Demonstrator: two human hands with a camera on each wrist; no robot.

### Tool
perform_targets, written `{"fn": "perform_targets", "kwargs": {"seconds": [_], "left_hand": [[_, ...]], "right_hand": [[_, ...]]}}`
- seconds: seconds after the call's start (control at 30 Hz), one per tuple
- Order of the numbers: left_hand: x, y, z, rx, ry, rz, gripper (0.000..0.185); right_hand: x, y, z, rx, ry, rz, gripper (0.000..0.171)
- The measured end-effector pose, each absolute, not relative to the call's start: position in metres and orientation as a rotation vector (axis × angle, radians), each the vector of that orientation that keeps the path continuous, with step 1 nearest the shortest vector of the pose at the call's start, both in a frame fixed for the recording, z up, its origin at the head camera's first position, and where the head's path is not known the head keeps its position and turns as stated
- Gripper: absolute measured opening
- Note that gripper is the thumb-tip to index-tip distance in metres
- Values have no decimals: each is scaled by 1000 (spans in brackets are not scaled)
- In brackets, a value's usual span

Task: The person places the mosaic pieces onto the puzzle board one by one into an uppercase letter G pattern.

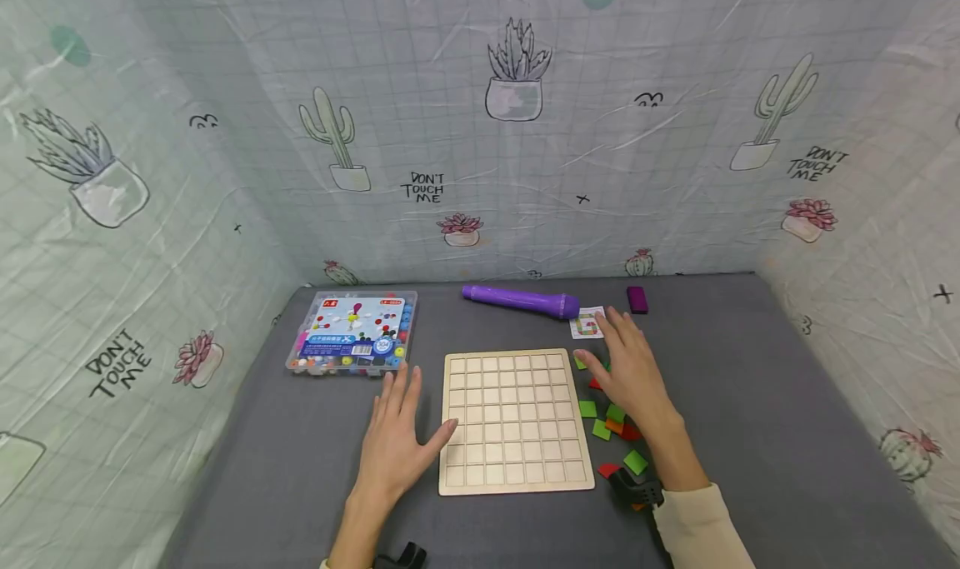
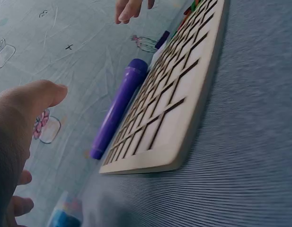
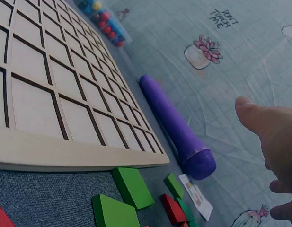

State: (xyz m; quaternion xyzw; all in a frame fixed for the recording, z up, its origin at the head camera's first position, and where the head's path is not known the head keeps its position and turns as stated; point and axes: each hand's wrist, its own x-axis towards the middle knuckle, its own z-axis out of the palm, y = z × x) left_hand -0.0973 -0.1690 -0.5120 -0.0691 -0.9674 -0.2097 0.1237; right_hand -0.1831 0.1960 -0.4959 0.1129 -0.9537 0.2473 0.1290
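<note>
A wooden grid board (image 1: 517, 423) lies flat on the grey table, its square cells bare. My left hand (image 1: 397, 444) hovers at its left edge with fingers spread and thumb out, holding nothing. On the other side my right hand (image 1: 628, 367) is held over the loose tiles, fingers extended and nothing in them. Green tiles (image 1: 635, 462), red tiles (image 1: 608, 470) and an orange tile (image 1: 614, 426) lie scattered along the board's right edge. In the right wrist view, some green tiles (image 3: 132, 187) sit close against the board. A small printed card (image 1: 587, 323) lies just beyond my right fingertips.
Behind the board lies a purple toy microphone (image 1: 521, 300). A clear plastic case (image 1: 352, 334) of coloured beads stands at the back left. Toward the back right is a small dark purple block (image 1: 637, 300). Patterned cloth walls (image 1: 480, 161) enclose the table's back and sides.
</note>
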Motion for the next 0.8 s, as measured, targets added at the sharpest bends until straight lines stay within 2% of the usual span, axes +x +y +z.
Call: {"fn": "perform_targets", "kwargs": {"seconds": [0.4, 0.8], "left_hand": [[-70, -168, -538, -265, -2859, -667, 97], [-64, -165, -547, -296, -2949, -694, 103]], "right_hand": [[-188, 205, -507, 353, -2751, 788, 71], [-195, 216, -524, 354, -2707, 803, 56]]}}
